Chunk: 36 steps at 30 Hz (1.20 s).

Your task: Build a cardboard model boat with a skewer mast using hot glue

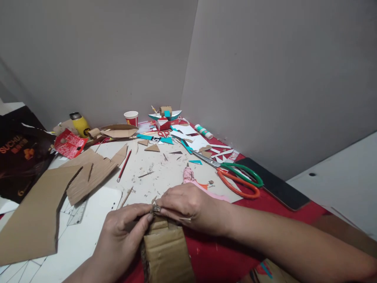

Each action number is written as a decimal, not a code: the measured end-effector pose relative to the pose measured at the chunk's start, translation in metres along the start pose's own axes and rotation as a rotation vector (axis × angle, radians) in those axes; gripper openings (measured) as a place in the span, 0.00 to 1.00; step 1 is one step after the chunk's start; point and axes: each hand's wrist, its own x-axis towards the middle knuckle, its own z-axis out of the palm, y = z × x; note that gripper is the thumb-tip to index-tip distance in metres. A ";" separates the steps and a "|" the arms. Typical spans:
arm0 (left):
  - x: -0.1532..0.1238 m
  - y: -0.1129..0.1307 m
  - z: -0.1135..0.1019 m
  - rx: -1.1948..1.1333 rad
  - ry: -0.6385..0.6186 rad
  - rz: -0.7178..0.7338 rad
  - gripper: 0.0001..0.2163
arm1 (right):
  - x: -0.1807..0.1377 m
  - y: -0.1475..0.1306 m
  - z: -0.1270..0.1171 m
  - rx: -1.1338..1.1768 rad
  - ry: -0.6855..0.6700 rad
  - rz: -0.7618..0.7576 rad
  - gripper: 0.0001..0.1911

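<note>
Near the front of the table, my left hand (125,230) and my right hand (184,202) meet with their fingertips pinched together. Between them is a small, rough, grey-brown scrap (156,208), held at the far end of a folded cardboard piece (167,253). That piece has a smooth brown face with creases and a dark, rough left side; its near end runs out of the picture. Fingers partly cover the scrap, so its exact kind is unclear. Just beyond my right hand lies a pink glue gun (188,175), its nozzle pointing away.
Large scissors (235,177) with green and orange handles lie right, beside a dark flat slab (273,184). Cardboard sheets (35,212) and a pencil (124,166) are left. Farther back stand a yellow bottle (80,125), a paper cup (131,118) and a small boat model (166,116).
</note>
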 end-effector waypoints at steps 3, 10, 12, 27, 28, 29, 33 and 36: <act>0.002 0.000 -0.001 -0.029 -0.050 -0.032 0.07 | 0.001 0.001 -0.002 -0.102 -0.006 -0.047 0.17; -0.001 0.002 -0.001 -0.152 -0.163 -0.159 0.09 | -0.001 0.002 -0.002 0.015 -0.012 -0.089 0.14; -0.003 0.002 0.001 -0.179 -0.143 -0.207 0.07 | -0.001 0.001 -0.001 0.038 0.023 -0.090 0.12; -0.003 0.007 0.000 -0.102 -0.104 -0.072 0.07 | -0.007 -0.006 0.001 0.221 0.096 0.148 0.09; -0.003 0.008 -0.001 -0.098 -0.094 -0.048 0.07 | -0.008 -0.006 0.001 0.281 0.095 0.191 0.09; -0.003 0.008 -0.001 -0.095 -0.083 -0.024 0.07 | -0.009 -0.006 0.001 0.348 0.090 0.228 0.10; -0.004 0.005 0.000 -0.087 -0.067 0.011 0.07 | -0.007 -0.003 0.001 0.425 0.042 0.206 0.20; -0.005 0.003 0.002 -0.098 -0.111 -0.047 0.07 | -0.003 -0.003 -0.002 0.281 -0.014 0.064 0.08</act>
